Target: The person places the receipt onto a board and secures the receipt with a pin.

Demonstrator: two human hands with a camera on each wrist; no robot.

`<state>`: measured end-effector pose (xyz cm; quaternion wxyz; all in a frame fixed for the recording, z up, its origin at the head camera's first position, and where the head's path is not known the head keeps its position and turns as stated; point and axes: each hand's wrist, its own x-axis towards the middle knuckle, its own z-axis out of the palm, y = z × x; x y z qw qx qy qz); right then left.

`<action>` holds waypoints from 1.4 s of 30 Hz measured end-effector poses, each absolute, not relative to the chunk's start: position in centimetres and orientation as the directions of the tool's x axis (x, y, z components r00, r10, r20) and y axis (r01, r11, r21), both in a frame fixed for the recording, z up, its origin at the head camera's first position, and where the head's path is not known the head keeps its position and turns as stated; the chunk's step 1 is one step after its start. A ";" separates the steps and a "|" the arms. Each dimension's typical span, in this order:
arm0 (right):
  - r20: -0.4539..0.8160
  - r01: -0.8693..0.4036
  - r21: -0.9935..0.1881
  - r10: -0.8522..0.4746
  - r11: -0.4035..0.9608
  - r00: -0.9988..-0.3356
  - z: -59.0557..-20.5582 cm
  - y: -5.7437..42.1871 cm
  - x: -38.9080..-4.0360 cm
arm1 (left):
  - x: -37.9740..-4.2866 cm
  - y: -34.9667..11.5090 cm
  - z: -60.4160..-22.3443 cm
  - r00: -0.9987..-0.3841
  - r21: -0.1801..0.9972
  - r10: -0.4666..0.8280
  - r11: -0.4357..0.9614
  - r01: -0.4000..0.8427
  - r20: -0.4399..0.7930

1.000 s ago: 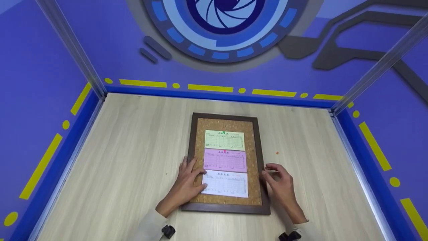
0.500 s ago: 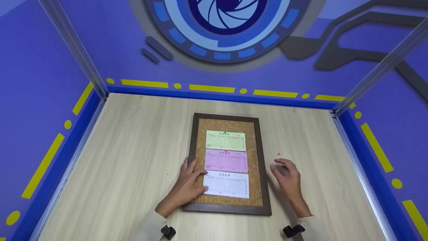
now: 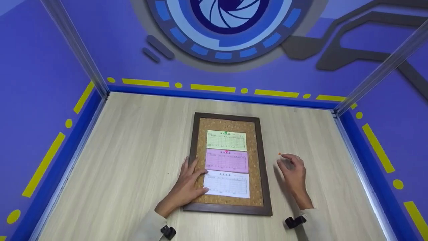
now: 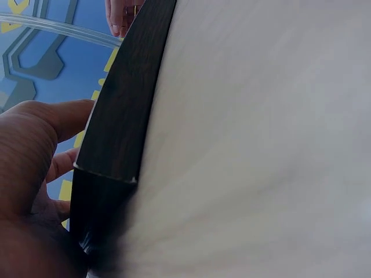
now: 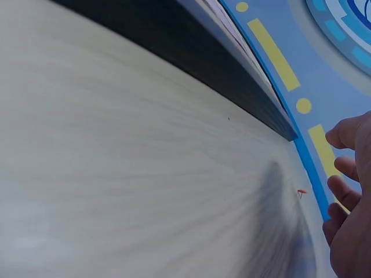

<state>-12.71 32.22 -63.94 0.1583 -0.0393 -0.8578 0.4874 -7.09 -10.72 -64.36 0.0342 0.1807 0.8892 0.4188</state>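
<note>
A cork board (image 3: 227,124) in a dark wooden frame (image 3: 230,209) lies on the table. A green slip (image 3: 226,142) and a pink slip (image 3: 226,162) are on it, with a green pin (image 3: 226,132) and a pink pin (image 3: 226,151) at their top edges. Below them lies a white slip (image 3: 227,185) with no pin visible. My left hand (image 3: 188,185) rests over the frame's left side, thumb and index finger touching the white slip's left edge. My right hand (image 3: 295,172) hovers right of the board, fingers bent, close to an orange pushpin (image 5: 301,192) on the table.
The pale wooden table (image 3: 140,140) is bounded by blue printed walls (image 3: 214,77) at the back and sides. Metal posts (image 3: 100,83) stand at the corners. A tiny dark speck (image 3: 168,173) lies left of the board.
My right hand has moved away from the board's right edge, rightward and up to the orange pushpin. The left hand has stayed on the board.
</note>
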 end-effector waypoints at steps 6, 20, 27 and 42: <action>0.195 -0.049 -0.858 0.235 0.512 -0.952 -64.6 32.3 -13.3 | -7.0 -10.8 -64.4 -0.930 0.752 0.359 0.590 0.295 0.084; 0.195 -0.021 -0.825 0.248 0.565 -0.949 -65.5 32.3 -14.5 | -7.0 -10.9 -64.5 -0.922 0.731 0.377 0.606 0.315 0.086; 0.185 0.014 -0.843 0.314 0.537 -0.931 -65.8 32.2 -15.1 | -7.0 -10.9 -64.5 -0.920 0.718 0.381 0.616 0.323 0.088; 0.244 0.007 -0.828 0.370 0.561 -0.896 -66.4 32.2 -16.8 | -7.0 -10.9 -64.6 -0.925 0.716 0.375 0.628 0.306 0.066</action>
